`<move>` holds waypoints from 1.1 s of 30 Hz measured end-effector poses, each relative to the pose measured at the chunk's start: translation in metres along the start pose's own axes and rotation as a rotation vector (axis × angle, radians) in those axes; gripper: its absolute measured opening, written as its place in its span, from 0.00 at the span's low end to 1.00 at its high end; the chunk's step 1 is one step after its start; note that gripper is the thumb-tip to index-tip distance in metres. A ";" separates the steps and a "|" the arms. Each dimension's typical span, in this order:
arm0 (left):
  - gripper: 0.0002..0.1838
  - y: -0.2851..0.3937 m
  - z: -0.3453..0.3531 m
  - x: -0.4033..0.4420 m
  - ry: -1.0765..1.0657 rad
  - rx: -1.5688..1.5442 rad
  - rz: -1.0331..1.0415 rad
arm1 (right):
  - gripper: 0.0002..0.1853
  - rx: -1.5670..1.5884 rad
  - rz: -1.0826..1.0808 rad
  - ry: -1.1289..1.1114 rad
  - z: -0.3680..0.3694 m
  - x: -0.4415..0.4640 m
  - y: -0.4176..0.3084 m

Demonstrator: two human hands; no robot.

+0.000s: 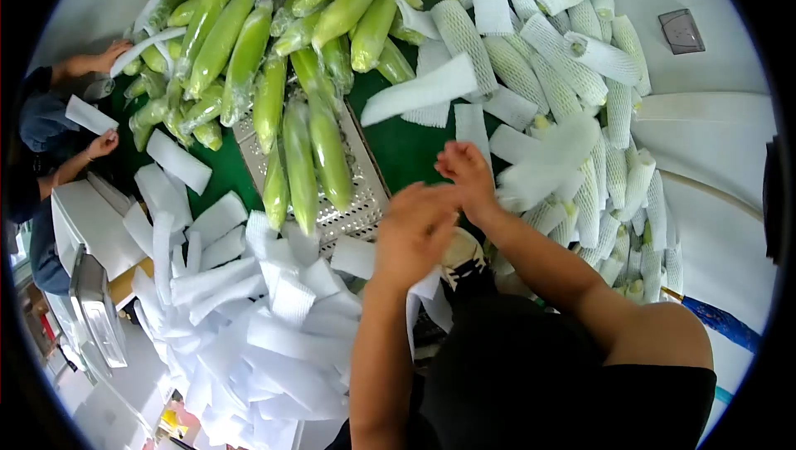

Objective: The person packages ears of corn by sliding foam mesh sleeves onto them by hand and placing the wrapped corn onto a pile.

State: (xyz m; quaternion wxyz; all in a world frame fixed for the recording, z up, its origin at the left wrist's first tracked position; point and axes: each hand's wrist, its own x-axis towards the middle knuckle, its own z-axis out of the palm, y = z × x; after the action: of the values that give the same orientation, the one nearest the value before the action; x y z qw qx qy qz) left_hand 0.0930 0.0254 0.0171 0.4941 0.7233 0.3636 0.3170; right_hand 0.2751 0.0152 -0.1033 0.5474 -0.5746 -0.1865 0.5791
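My left hand point(417, 230) is smeared by motion, and its fingers cannot be made out. Close above it, my right hand point(466, 172) has loosely bent fingers, with nothing visible in them. To the right of my hands, a pale sleeved ear point(549, 164) is blurred over the pile, apart from both hands. Ears of corn in green husks point(300, 164), wrapped in clear film, lie ahead to the left, some on a perforated metal crate point(365, 176). White foam net sleeves point(290, 338) are heaped to the left of my left forearm.
Several foam-sleeved ears point(572, 60) are piled along the right side. A loose flat sleeve point(420, 89) lies ahead on the green surface point(390, 139). At the left, another person's hand point(103, 144) is near a white sleeve. A blue umbrella point(723, 322) is at the right edge.
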 end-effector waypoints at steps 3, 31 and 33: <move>0.15 -0.070 -0.025 -0.029 0.655 0.443 -0.268 | 0.29 -0.898 -0.534 0.084 0.023 0.002 -0.025; 0.18 -0.026 -0.036 -0.061 0.843 -0.202 -0.415 | 0.36 0.046 0.469 -1.108 0.108 -0.062 -0.077; 0.10 -0.028 -0.028 -0.056 0.993 -0.195 -0.529 | 0.33 0.038 0.308 -1.050 0.106 -0.063 -0.053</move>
State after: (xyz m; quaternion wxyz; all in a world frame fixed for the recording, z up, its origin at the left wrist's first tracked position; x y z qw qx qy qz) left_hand 0.0347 -0.0011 -0.0064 0.3912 0.3230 0.6899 0.5164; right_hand 0.1887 0.0234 -0.0005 0.2997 -0.2188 -0.3378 0.8650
